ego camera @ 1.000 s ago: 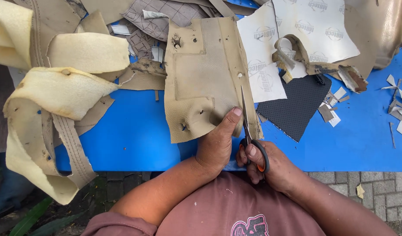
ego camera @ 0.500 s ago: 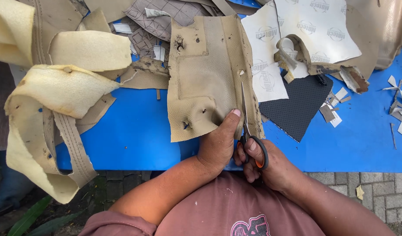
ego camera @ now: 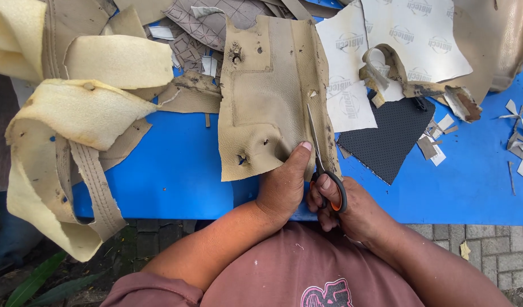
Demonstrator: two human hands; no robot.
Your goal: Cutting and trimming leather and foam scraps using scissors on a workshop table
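Left hand [ego camera: 284, 185] is pressed down flat on the bottom edge of a tan leather panel [ego camera: 267, 96], thumb pointing up along it, pinning it to the table rather than closing around it. Right hand [ego camera: 341, 207] is just beside it, fingers curled through the loops of one pair of scissors [ego camera: 321, 165] with black and orange handles. The blades point up the frame and run along the panel's right side, so that's where the cut sits, pretty much dead center of the frame.

Counting stuff: one panel being cut, one pair of scissors, one dark perforated sheet [ego camera: 392, 139] to the right of the hands, two white backing sheets [ego camera: 415, 45] at the upper right, and one big tangle of yellow foam with tan strips [ego camera: 74, 131] filling the left side. Small offcuts [ego camera: 517, 136] are scattered at the far right, too many and too tiny to count properly.

Everything's lying on a blue table [ego camera: 170, 176]. Below its front edge you can see grey paving bricks [ego camera: 494, 250], and a couple of green leaves [ego camera: 40, 278] in the lower left corner, so it looks like an outdoor spot.
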